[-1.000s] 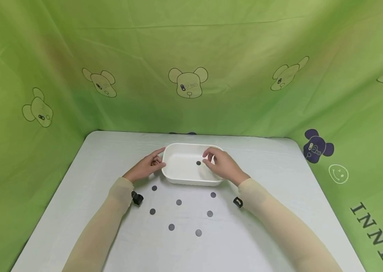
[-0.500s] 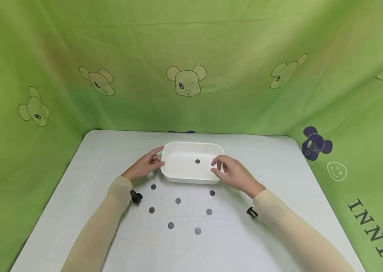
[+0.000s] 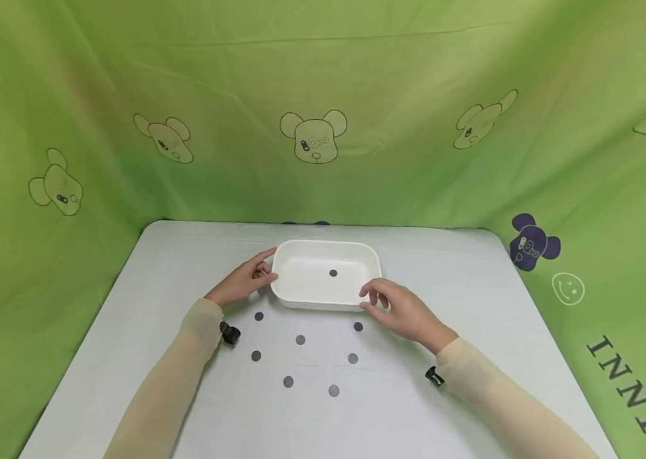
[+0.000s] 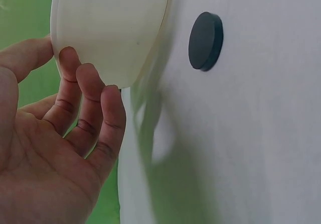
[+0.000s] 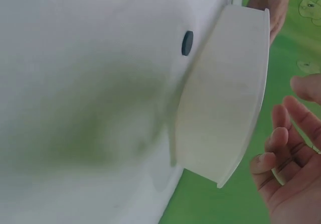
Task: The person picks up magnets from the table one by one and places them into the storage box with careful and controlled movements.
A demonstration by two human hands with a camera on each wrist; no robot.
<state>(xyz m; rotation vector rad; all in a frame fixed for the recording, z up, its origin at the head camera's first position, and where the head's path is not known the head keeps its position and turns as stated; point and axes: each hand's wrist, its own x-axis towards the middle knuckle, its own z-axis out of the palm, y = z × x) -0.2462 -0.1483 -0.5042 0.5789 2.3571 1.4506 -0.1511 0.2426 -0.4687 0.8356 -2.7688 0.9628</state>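
Observation:
A white rectangular plastic tub (image 3: 306,305) with rounded corners stands on the table, and one dark round disc (image 3: 333,273) lies on its floor. At the tub's left end my left hand (image 3: 241,280) holds the rim, thumb and index finger set apart; the left wrist view shows the other fingers curled against the outer wall. My right hand (image 3: 406,312) hovers at the near right corner, its fingers loosely bent with nothing between them. In the right wrist view a gap shows between those fingers (image 5: 268,163) and the tub (image 5: 225,93).
Several more dark discs lie scattered on the white table (image 3: 231,414) on the near side of the tub, one (image 3: 358,327) close to the right hand. Green curtains (image 3: 323,76) printed with bear heads hang behind and at both sides.
The right hand has drawn back from over the tub, moving right and toward the near edge. The left hand stays at the tub's left end, and the disc inside lies where it was.

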